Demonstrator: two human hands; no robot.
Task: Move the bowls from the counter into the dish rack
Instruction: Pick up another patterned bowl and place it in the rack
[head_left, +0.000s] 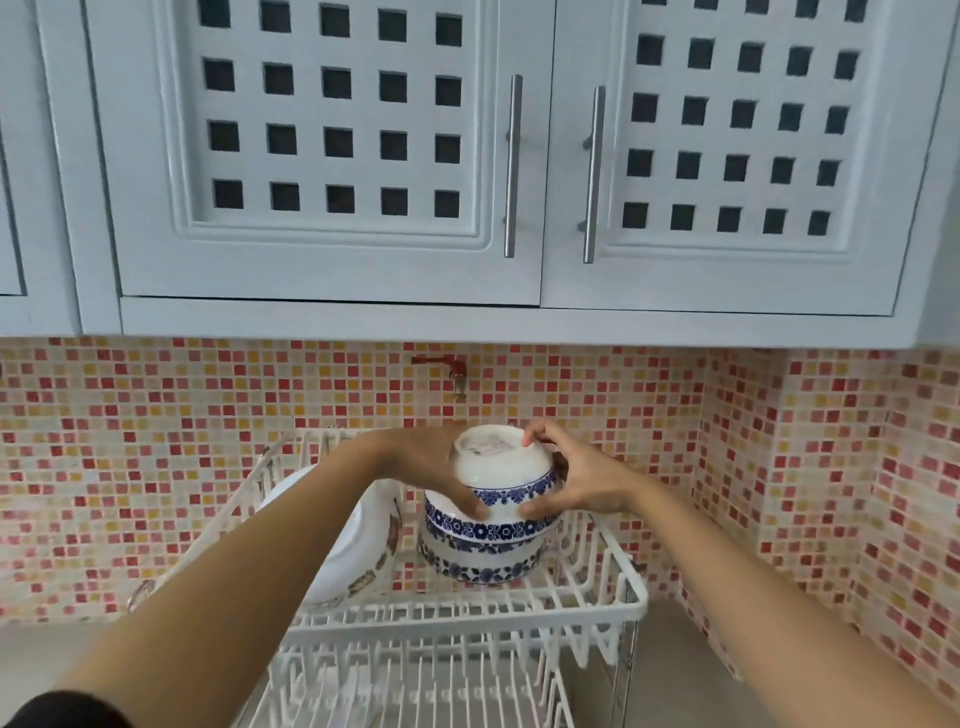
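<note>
A white bowl (501, 470) with a blue floral band is upside down on top of a stack of similar blue-patterned bowls (483, 558). The stack stands in the upper tier of a white wire dish rack (631, 605). My left hand (431, 470) grips the top bowl on its left side, and my right hand (576, 475) grips it on the right, fingers over its foot. Both forearms reach in from the bottom corners.
A large white bowl or plate (348, 545) with a brown pattern leans on edge in the rack's left part. The rack's lower tier (415, 686) holds nothing visible. A mosaic-tiled wall (779, 467) is behind and to the right. White cupboards (332, 156) hang overhead.
</note>
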